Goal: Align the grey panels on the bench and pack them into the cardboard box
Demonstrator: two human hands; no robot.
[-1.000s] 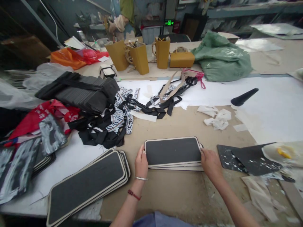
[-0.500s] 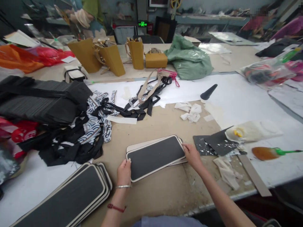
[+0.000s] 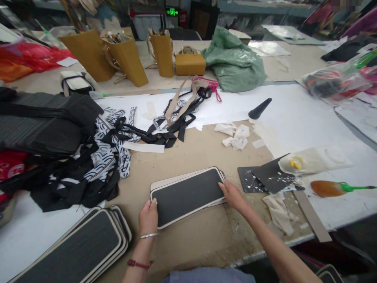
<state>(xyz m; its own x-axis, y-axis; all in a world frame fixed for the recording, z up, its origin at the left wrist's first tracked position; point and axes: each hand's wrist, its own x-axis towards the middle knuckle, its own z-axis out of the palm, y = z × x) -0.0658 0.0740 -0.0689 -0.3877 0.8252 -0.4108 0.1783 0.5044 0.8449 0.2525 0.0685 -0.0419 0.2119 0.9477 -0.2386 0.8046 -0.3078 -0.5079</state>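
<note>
A dark grey panel with rounded corners and a cream border (image 3: 188, 196) lies between my hands, on top of one or more similar panels (image 3: 169, 181) whose cream edges show behind it. My left hand (image 3: 149, 216) grips its left end, thumb on top and fingers mostly hidden beyond the edge. At the right end, my right hand (image 3: 232, 192) pinches the panel, its thumb resting on the dark face. A stack of several like panels (image 3: 79, 247) sits at the lower left, apart from my left hand.
Glue-spattered black boards (image 3: 250, 181), an amber bottle with a green nozzle (image 3: 328, 188) and a grey strip (image 3: 312, 216) lie to the right. Black and patterned fabric strips (image 3: 108, 153) sprawl on the left. Mustard bags (image 3: 125, 59) and a green plastic sack (image 3: 235, 63) stand farther back.
The camera view has shifted a little, moving the scene left and mostly upward in the picture. My right thumb reaches farther onto the panel's face. Both hands keep hold of its ends.
</note>
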